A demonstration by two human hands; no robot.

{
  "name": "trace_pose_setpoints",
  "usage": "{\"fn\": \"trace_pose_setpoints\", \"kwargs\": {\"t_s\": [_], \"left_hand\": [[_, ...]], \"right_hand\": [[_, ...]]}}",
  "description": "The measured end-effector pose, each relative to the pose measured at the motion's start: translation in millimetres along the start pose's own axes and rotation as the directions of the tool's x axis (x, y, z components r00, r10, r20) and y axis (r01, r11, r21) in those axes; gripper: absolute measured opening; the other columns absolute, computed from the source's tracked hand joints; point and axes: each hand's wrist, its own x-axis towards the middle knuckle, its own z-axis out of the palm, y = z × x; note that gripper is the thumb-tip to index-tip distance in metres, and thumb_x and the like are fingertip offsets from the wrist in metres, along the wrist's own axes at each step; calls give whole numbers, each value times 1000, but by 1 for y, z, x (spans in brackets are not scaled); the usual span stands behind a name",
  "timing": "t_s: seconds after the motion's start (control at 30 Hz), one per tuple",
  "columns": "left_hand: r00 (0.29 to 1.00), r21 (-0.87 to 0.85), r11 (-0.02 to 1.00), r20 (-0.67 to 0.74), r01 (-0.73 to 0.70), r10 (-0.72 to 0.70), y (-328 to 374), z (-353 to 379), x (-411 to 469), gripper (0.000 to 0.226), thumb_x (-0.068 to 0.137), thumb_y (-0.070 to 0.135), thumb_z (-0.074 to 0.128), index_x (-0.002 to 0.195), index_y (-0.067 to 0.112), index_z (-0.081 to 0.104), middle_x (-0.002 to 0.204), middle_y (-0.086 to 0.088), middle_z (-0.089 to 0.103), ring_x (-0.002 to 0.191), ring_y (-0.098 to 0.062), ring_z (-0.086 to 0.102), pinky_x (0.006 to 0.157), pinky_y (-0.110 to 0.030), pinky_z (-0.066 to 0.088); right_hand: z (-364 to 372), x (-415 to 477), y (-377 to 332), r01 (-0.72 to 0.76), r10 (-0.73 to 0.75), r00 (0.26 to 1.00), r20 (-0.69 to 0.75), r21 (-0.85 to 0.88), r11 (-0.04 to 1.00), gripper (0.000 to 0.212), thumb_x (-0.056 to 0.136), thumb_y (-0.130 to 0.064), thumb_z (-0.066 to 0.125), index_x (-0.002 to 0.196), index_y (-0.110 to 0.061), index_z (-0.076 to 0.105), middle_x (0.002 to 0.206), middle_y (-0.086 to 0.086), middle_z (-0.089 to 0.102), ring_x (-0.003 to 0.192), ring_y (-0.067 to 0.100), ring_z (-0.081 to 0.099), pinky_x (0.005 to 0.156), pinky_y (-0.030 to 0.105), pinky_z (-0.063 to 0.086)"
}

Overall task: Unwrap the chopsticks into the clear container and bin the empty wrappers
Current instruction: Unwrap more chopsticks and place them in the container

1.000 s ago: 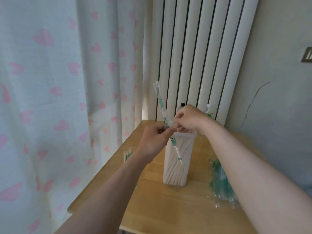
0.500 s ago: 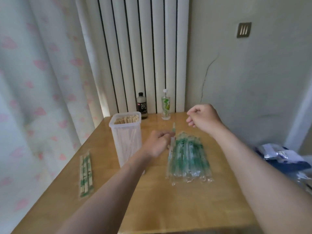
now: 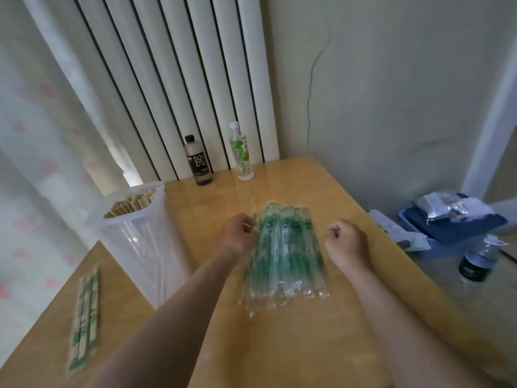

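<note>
My left hand [image 3: 239, 238] pinches a wrapper [image 3: 255, 210], lengthwise away from me, beside the wrapper pile [image 3: 288, 259]; right hand [image 3: 346, 243] fisted (holding nothing) across it.

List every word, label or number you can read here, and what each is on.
"SO" over "DA": label of the dark bottle.
Green-label bottle beside it: too blurred.
Wrapped chopsticks at the table's left edge: green print unreadable.
Wrapper pile, and the wrapper in the left hand: green print unreadable.
Small bottle right of the table: label unreadable.
</note>
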Motion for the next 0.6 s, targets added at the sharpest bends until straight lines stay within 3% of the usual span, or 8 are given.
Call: {"fn": "trace_pose_setpoints", "kwargs": {"t_s": [0.1,0.27,0.4,0.5,0.6], "left_hand": [[999,-22,999,15,46,-46,-1,7,4,16,92,8,64,105,17,60,88,-5,62,72,-18,57,58,-29,50],[998,-4,999,33,45,-45,-1,13,4,22,93,17,66,115,18,60,92,-3,64,82,-22,65,75,-41,60],[999,-28,999,41,29,-28,2,12,2,18,97,21,60,113,12,66,94,-2,66,81,-19,64,69,-35,56],[1000,-4,1000,20,-2,2,5,8,-2,17,99,14,52,108,12,67,92,0,66,81,-16,62,75,-35,55],[999,17,999,2,-43,43,9,0,-9,17,99,10,49,104,12,66,91,0,65,78,-12,58,66,-25,50]], "right_hand": [[4,3,3,30,-29,999,15,-21,999,25,88,-2,53,67,-15,52,68,-3,58,68,22,55,57,34,41],[4,4,6,47,-47,998,38,-12,999,25,90,-2,52,68,-14,53,68,-1,57,64,17,52,53,29,38],[4,3,6,25,-25,999,36,23,999,25,89,-4,52,68,-16,55,69,-3,59,63,16,53,51,28,37],[2,3,6,20,-22,999,40,35,999,22,90,-5,52,71,-14,57,69,-1,60,64,20,55,52,29,39],[0,-1,3,11,-13,999,49,36,999,20,91,-5,52,74,-12,60,71,-1,61,66,21,56,53,29,40]]}}
